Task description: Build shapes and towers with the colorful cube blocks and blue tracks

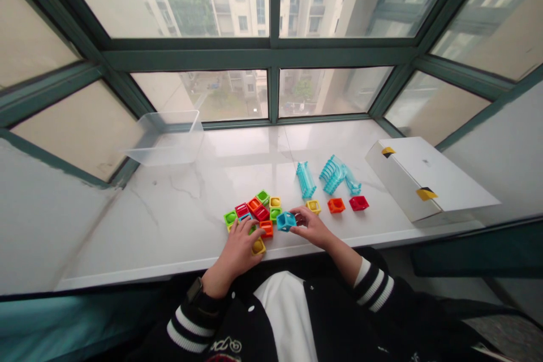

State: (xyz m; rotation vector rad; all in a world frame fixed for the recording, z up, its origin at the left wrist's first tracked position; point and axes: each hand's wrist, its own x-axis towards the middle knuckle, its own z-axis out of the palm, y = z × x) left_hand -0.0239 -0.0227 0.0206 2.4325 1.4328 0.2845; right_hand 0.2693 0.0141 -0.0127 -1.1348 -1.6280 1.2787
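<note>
My right hand [313, 228] pinches a blue hollow toy cube [286, 221] between thumb and fingers, at the right edge of a cluster of colored cubes. Fingers apart, my left hand [241, 244] rests over the near left part of that cluster and partly hides some cubes. A yellow cube [258, 246] lies beside its thumb side, with an orange cube [266, 229] just beyond. Farther back in the cluster are a red cube [262, 213], a green cube [263, 198] and several others.
Right of the cluster, a yellow cube [313, 206], an orange cube [336, 205] and a red cube [358, 203] form a row. Behind them lie clear blue track pieces [306, 180]. A white box [428, 181] stands right; a transparent bin [169, 144] sits back left by the window.
</note>
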